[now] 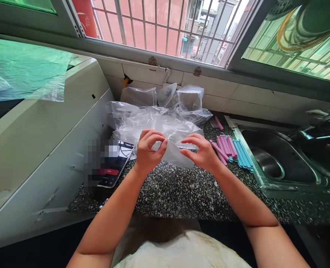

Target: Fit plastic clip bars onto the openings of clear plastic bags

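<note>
My left hand (148, 150) and my right hand (201, 150) both pinch the edge of a clear plastic bag (173, 152) held just above the speckled granite counter (181, 190). Behind the bag lies a crumpled heap of more clear plastic bags (159, 111). To the right of my right hand lie several pink sealing clips (225, 147) and several blue sealing clips (243, 154) side by side on the counter.
A phone (114, 163) lies on the counter left of my left hand. A white appliance (39, 149) with plastic sheeting on top stands at the left. A steel sink (279, 160) with a tap is at the right. A barred window runs along the back.
</note>
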A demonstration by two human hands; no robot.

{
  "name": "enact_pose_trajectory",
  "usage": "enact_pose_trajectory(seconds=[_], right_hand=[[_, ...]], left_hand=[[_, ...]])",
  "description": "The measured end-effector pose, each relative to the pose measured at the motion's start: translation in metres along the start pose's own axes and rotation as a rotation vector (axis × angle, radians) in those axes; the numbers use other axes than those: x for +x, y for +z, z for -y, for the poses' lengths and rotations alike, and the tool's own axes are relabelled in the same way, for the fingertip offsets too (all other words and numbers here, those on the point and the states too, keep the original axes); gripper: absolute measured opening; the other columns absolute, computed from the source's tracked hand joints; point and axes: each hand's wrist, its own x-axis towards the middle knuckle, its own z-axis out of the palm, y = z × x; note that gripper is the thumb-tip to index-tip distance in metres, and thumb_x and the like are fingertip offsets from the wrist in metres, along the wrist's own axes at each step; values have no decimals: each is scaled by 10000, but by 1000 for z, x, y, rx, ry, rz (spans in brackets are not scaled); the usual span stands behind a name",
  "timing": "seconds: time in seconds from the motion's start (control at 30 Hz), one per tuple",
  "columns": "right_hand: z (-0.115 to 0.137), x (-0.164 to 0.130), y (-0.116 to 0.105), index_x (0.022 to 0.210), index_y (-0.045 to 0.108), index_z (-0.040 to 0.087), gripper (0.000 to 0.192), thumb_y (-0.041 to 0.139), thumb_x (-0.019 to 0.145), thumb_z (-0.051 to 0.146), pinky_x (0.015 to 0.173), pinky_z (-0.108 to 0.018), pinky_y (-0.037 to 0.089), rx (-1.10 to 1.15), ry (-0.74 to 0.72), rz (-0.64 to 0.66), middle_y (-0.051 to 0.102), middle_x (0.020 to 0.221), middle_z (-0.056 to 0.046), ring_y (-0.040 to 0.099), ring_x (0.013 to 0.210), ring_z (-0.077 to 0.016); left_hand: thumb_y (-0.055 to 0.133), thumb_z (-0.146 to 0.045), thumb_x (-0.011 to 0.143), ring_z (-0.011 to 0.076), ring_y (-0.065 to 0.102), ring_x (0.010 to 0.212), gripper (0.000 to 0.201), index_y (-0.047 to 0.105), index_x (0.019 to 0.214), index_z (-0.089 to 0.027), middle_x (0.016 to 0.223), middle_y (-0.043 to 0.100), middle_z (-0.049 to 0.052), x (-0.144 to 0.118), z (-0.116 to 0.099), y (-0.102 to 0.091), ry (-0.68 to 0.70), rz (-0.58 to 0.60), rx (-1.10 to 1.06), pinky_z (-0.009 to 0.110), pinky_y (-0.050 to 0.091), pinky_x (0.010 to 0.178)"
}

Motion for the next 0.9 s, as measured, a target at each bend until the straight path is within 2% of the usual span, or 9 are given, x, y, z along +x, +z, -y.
enact_pose_trajectory(seconds=[0.13,0.2,0.27,0.4,0.5,0.53,0.63,0.77,0.9], right_hand=[[9,12,23,900,631,203,243,697,717,349,801,-375,463,-58,-73,-28,629,901,-59,571,875,-196],[8,12,28,837,622,201,143,663,750,306,767,-356,461,-43,-84,-40,633,841,-43,570,822,-180],[7,11,30,737,596,202,68,606,787,247,722,-329,453,-4,-81,-54,625,751,-20,563,748,-156],[5,8,30,655,554,206,145,559,800,202,686,-308,439,50,-50,-58,604,687,-3,547,695,-138],[6,7,27,654,549,204,143,551,797,192,693,-310,433,58,-47,-43,600,689,-2,541,699,-136],[6,7,26,653,548,202,143,550,796,188,691,-309,431,59,-49,-31,598,687,-1,539,697,-134],[7,6,23,657,552,197,140,547,796,179,677,-302,424,63,-55,10,593,683,0,531,682,-128],[8,5,20,651,549,196,144,547,792,169,664,-293,420,77,-53,49,597,680,4,531,672,-121],[9,4,19,647,552,194,151,544,798,186,661,-293,424,100,-31,95,590,662,5,533,665,-119]], left_hand=[[592,-151,778,147,538,755,100,566,691,-194,724,628,-4,2,-1,-2,10,9,0,329,453,749],[596,-148,775,145,536,747,102,566,687,-190,720,623,-1,2,-2,-3,-2,12,-16,325,452,742],[594,-150,778,146,540,754,106,565,682,-186,717,619,4,2,-4,-3,-39,25,-50,321,451,740],[587,-181,791,141,559,761,102,563,692,-185,723,615,11,0,-2,-3,-184,82,-185,306,457,742],[587,-241,800,131,575,738,55,577,819,-190,755,615,16,-2,1,-3,-340,97,-315,285,468,713],[595,-267,799,130,579,739,119,577,892,-194,766,615,16,-2,3,-3,-372,105,-352,284,471,719],[646,-333,764,138,581,785,302,573,1029,-207,812,622,22,0,5,-5,-348,186,-398,303,469,782],[663,-329,752,156,566,831,153,647,850,-213,829,628,35,2,5,-6,-249,324,-348,320,465,782],[606,-256,792,143,558,742,111,621,692,-210,727,603,20,2,4,-5,-249,338,-357,313,469,716]])
